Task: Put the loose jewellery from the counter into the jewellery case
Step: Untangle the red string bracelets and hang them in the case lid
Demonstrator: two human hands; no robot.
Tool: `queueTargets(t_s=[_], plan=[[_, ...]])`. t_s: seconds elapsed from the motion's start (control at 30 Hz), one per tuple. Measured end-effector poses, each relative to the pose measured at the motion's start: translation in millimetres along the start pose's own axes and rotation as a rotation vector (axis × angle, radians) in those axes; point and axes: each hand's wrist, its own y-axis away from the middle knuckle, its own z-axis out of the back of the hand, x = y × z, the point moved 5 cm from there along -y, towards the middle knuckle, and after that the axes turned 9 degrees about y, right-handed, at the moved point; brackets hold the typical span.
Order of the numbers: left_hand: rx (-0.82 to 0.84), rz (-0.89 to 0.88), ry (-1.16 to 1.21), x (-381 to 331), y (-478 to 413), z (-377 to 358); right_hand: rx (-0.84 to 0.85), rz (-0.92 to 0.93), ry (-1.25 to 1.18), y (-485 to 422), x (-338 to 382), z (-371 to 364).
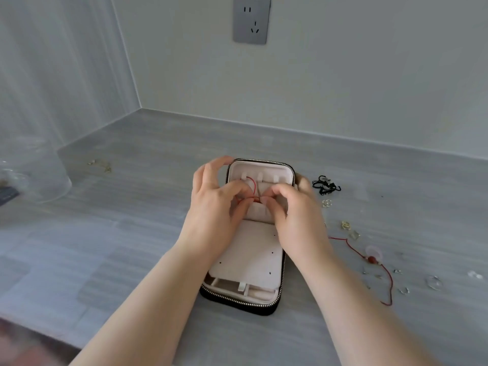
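An open jewellery case (248, 262) with a black zipped rim and pale pink lining lies on the grey counter in front of me. Over its far half, my left hand (216, 196) and my right hand (290, 204) meet and pinch a thin red cord necklace (254, 184), which loops up to a hook tab in the lid. To the right of the case lie loose pieces: a black cord (326, 184), a red cord with a red bead (372, 259), gold pieces (345, 225) and several small rings and earrings (433, 282).
A clear plastic bag (31, 180) sits at the far left of the counter, with a small gold chain (101, 165) near it. A wall socket (252, 19) is on the back wall. The counter's front edge runs at the lower left.
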Motion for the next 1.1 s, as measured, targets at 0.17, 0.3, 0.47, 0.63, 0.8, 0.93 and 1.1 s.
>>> queueTargets(t_s=[0.17,0.3,0.47,0.63,0.8,0.93,1.1], plan=[[-0.037,-0.078,-0.05,-12.1,-0.7,4.6,-0.181,0.118,-0.087,-0.2,6.6,11.1],[-0.031,-0.073,-0.131,-23.2,-11.5,12.5,-0.329,0.192,-0.118,-0.5,10.5,29.7],[0.084,0.082,-0.237,-9.5,-11.9,0.6,-0.132,0.054,-0.525,-1.2,13.6,33.5],[0.037,0.08,-0.193,-2.2,-7.1,-3.5,-0.132,-0.022,-0.785,-2.2,15.9,43.3],[-0.041,-0.002,-0.076,-10.9,-5.8,4.6,-0.181,-0.113,-1.051,-6.4,12.1,51.4],[-0.07,0.072,0.074,-17.6,-10.4,12.4,-0.206,-0.163,-1.151,-7.5,8.1,54.4],[-0.062,0.208,0.238,-21.2,-18.3,17.0,-0.178,-0.104,-0.962,-7.7,7.0,49.6]])
